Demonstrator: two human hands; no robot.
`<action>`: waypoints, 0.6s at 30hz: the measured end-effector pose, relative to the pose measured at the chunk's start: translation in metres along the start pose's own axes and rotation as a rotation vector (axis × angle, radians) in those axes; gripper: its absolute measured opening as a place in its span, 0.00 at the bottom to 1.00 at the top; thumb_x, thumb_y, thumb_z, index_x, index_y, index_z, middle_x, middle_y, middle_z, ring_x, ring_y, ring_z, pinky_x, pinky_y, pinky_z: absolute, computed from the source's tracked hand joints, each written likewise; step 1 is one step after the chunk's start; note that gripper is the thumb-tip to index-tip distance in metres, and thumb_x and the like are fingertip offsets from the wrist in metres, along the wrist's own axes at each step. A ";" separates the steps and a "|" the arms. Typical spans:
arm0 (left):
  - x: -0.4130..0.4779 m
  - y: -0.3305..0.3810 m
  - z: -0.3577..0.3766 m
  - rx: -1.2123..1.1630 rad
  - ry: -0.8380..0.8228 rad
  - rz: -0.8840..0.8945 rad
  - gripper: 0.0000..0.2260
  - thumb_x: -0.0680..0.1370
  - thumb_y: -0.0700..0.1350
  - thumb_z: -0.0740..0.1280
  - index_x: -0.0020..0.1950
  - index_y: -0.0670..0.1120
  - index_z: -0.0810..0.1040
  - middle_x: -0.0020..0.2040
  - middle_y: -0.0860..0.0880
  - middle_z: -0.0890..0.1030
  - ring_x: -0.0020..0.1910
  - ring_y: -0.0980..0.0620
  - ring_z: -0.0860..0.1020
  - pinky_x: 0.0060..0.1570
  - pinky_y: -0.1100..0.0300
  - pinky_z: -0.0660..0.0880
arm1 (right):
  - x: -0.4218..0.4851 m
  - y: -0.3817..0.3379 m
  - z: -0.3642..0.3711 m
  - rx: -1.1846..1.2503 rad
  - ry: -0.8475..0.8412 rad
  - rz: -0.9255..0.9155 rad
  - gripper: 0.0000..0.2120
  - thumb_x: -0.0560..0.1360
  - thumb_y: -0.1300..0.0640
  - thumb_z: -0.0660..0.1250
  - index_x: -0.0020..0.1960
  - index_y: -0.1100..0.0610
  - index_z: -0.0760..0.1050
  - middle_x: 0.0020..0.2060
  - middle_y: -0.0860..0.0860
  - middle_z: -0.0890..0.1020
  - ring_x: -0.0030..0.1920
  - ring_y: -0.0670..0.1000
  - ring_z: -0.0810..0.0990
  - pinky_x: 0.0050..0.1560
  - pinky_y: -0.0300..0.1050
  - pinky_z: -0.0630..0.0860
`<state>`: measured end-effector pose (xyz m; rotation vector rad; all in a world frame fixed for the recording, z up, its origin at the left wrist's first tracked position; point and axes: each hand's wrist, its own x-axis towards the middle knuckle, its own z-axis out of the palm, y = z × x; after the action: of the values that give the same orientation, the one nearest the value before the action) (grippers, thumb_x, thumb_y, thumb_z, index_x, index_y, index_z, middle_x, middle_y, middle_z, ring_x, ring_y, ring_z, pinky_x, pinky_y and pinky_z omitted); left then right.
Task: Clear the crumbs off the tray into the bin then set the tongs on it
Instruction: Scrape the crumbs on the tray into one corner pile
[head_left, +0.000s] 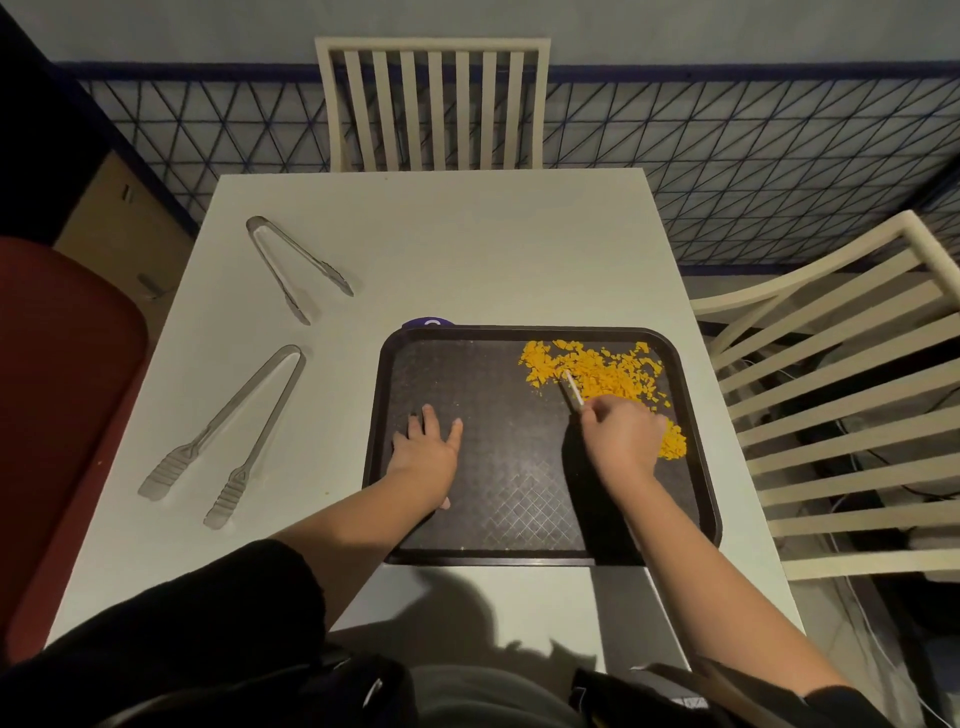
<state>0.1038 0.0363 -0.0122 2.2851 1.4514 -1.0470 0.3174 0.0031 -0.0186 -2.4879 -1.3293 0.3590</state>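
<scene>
Past a black sleeve (208, 649), the left hand (426, 449) lies flat on the tray (498, 499); the right hand (623, 441) grips a pale stick (572, 387) among orange crumbs (608, 371) at the tray's far right.

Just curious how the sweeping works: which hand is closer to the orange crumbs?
Right. The right hand sits at the edge of the orange crumbs, holding a thin stick in them; the left hand lies flat on the left part of the tray, apart from them.
</scene>
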 end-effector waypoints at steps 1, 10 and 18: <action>0.000 0.000 -0.001 0.000 -0.007 -0.001 0.49 0.73 0.51 0.72 0.78 0.46 0.37 0.77 0.33 0.40 0.77 0.33 0.47 0.74 0.42 0.56 | 0.001 -0.009 0.004 0.008 -0.014 -0.013 0.11 0.78 0.53 0.60 0.47 0.52 0.82 0.40 0.53 0.84 0.46 0.55 0.78 0.55 0.50 0.64; 0.003 0.002 0.001 0.011 -0.006 0.010 0.49 0.74 0.51 0.71 0.78 0.44 0.36 0.77 0.32 0.39 0.77 0.32 0.47 0.71 0.45 0.63 | 0.029 -0.070 0.035 -0.273 -0.164 -0.157 0.11 0.78 0.53 0.59 0.50 0.55 0.79 0.45 0.54 0.82 0.50 0.56 0.77 0.53 0.50 0.65; 0.003 0.005 0.002 0.024 0.002 -0.009 0.48 0.74 0.50 0.71 0.78 0.44 0.36 0.77 0.32 0.39 0.77 0.32 0.47 0.69 0.46 0.65 | 0.049 -0.046 0.024 -0.301 -0.105 0.025 0.10 0.76 0.58 0.60 0.47 0.57 0.80 0.44 0.56 0.83 0.49 0.57 0.79 0.55 0.49 0.65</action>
<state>0.1081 0.0349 -0.0170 2.2988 1.4591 -1.0705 0.3003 0.0723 -0.0279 -2.7662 -1.4921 0.3198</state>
